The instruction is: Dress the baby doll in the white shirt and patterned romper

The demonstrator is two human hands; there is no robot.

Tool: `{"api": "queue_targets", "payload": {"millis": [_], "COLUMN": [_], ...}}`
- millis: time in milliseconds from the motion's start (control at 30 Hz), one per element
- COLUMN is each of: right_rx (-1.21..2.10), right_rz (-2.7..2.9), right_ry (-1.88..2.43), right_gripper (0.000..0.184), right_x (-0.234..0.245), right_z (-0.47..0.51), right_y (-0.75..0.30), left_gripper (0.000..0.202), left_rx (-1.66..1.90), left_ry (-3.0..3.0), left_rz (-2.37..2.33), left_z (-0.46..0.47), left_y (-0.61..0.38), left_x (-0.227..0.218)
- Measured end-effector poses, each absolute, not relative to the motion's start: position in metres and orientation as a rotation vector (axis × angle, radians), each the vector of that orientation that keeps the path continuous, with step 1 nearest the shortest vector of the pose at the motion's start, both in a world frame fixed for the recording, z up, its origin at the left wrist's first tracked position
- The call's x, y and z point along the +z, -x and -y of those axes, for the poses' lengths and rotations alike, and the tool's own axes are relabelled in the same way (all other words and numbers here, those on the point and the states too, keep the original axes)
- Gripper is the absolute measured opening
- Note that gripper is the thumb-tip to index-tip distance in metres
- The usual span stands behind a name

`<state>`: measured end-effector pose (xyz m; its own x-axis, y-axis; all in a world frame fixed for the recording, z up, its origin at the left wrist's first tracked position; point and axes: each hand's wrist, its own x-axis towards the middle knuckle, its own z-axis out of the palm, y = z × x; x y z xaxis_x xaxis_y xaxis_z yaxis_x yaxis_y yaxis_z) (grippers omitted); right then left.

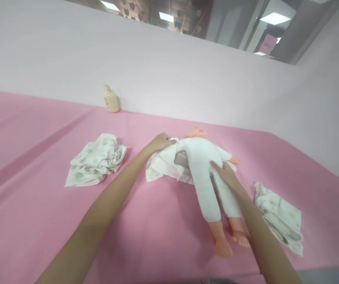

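A baby doll point(202, 165) in a white bodysuit lies on its back on the pink table cover point(39, 157), head away from me, bare feet toward me. My left hand point(160, 142) is closed on a white cloth point(165, 167) bunched at the doll's left side, by its arm. My right hand point(225, 173) rests flat on the doll's hip, fingers spread.
A crumpled patterned cloth point(96, 161) lies to the left. Another folded patterned cloth point(280, 217) lies at the right near the table's front edge. A small cream bottle point(111, 100) stands at the back against the pale wall.
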<state>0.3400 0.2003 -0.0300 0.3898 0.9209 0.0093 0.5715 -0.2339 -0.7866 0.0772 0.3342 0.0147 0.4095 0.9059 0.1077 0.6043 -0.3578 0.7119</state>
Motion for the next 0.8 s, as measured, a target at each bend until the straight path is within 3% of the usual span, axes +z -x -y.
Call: {"api": "queue_targets", "payload": {"millis": [200,400,567,800], "right_rx": [1.136,1.084,1.070,1.128], "right_rz": [1.014,1.028,1.013,0.919], "right_ry": [1.564,1.571,1.572,1.504], "right_gripper": [0.048,0.044,0.036,0.041], "right_x": [-0.042,-0.039,-0.026,-0.030], "right_z": [-0.202,-0.195,-0.184,-0.176], "right_y": [-0.348,-0.343,-0.326,-0.297], "left_gripper": [0.037,0.027,0.037,0.047], "left_rx": [0.707,0.638,0.620,0.982], "left_ry": [-2.051,-2.110,-2.274,-2.062], "left_rz": [-1.275,-1.323,-1.403,-1.512], "left_z": [-0.345,-0.351,-0.349,-0.343], "left_y": [-0.079,-0.085,-0.100,-0.108], "left_x": [-0.002,-0.017,-0.025,-0.022]}}
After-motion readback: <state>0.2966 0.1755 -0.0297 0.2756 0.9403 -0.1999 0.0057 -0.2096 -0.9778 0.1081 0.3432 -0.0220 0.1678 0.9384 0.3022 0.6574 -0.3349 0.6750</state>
